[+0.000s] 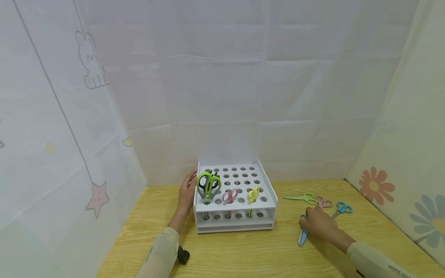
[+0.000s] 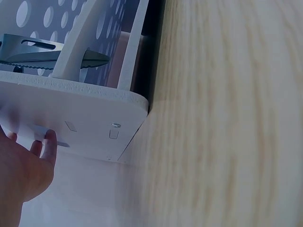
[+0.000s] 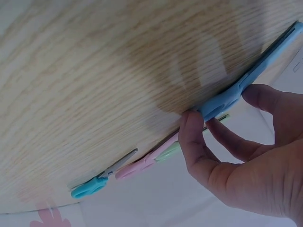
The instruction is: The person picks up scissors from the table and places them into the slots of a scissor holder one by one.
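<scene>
My left hand (image 1: 187, 193) rests with its fingers against the left side wall of a white rack (image 1: 236, 228) full of round holes; the left wrist view shows the fingertips touching that wall. Standing in the rack are green-and-grey scissors (image 1: 209, 184), pink scissors (image 1: 228, 196) and yellow scissors (image 1: 254, 194), handles up. To the right, my right hand (image 1: 321, 223) pinches light blue scissors (image 1: 302, 237) low over the table. In the right wrist view the thumb is near the middle of these scissors (image 3: 267, 61) and the fingers are at their handle end.
Beyond my right hand lie light green scissors (image 1: 306, 197), another pink pair of scissors (image 1: 325, 202) and turquoise scissors (image 1: 344, 207) on the wooden table (image 1: 222, 256). White sheets (image 1: 222, 96) with printed drawings enclose the table at the back and sides.
</scene>
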`<state>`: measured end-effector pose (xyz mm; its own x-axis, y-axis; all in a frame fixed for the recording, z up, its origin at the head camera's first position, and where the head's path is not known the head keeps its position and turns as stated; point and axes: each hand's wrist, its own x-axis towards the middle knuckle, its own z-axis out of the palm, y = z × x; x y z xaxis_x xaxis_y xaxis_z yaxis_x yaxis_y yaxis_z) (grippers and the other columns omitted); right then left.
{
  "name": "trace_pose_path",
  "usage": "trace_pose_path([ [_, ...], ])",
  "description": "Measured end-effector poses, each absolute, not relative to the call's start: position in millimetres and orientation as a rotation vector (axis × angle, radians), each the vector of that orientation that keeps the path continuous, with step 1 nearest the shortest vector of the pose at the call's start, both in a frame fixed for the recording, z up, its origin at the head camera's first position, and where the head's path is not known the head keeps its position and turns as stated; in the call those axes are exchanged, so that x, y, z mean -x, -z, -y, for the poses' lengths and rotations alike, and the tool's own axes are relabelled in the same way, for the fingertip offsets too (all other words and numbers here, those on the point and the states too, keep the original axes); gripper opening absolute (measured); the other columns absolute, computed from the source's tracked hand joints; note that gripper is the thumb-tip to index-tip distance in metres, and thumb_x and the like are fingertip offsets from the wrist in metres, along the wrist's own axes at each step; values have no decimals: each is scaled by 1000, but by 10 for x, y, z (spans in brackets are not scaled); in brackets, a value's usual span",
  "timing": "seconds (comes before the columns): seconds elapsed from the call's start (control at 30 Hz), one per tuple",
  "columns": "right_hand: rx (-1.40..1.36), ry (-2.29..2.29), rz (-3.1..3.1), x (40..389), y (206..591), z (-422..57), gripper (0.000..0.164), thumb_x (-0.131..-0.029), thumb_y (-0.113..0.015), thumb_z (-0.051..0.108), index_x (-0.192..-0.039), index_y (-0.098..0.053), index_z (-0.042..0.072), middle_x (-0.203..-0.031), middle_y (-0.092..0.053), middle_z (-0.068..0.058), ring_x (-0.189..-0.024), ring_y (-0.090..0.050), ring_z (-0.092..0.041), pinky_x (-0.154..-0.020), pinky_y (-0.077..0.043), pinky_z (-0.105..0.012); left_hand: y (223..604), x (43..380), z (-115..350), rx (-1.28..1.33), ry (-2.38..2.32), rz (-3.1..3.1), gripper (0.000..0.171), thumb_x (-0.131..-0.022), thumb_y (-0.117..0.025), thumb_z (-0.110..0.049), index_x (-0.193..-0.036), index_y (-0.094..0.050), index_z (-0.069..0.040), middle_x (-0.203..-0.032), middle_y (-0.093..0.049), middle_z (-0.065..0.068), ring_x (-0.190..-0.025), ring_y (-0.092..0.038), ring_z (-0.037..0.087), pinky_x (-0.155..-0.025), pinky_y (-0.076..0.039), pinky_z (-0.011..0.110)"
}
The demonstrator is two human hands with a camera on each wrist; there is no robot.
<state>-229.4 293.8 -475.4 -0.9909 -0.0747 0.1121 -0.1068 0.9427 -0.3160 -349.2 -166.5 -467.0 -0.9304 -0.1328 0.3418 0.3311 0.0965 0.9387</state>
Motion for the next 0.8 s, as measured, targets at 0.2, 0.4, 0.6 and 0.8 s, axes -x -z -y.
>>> trace_pose_path([
  [0.2, -158, -555, 2944, 2310, 4850, -2960, 22, -88, -69, 19, -81, -57, 1, -85, -45, -16, -57, -42, -20, -48, -36, -32, 4647, 3500, 1698, 195, 1927, 2075, 44, -109, -52, -24, -149, -53, -7, -145, -54, 19, -128, -52, 38, -104, -42, 55],
  [0.4, -205, -589, 2897, 2321, 4892, -2970, 24, -87, -72, 17, -80, -60, -2, -91, -50, -21, -58, -43, -18, -46, -37, -27, 4659, 3488, 1677, 197, 1924, 2059, 45, -109, -51, -28, -150, -52, -10, -147, -53, 17, -129, -51, 37, -106, -39, 55],
  [0.6, -247, -599, 2832, 2307, 4828, -2922, 37, -92, -72, 18, -102, -64, -17, -102, -54, -29, -67, -50, -19, -53, -46, -29, 4683, 3471, 1651, 191, 1889, 2021, 44, -107, -52, -31, -148, -55, -12, -144, -57, 14, -126, -53, 35, -105, -40, 54],
  [0.8, -250, -646, 2733, 2310, 4773, -2877, 43, -92, -71, 15, -115, -60, -20, -113, -47, -36, -54, -46, -14, -43, -41, -25, 4679, 3474, 1649, 202, 1869, 2012, 44, -107, -52, -29, -147, -56, -11, -143, -57, 17, -124, -55, 35, -104, -41, 55],
])
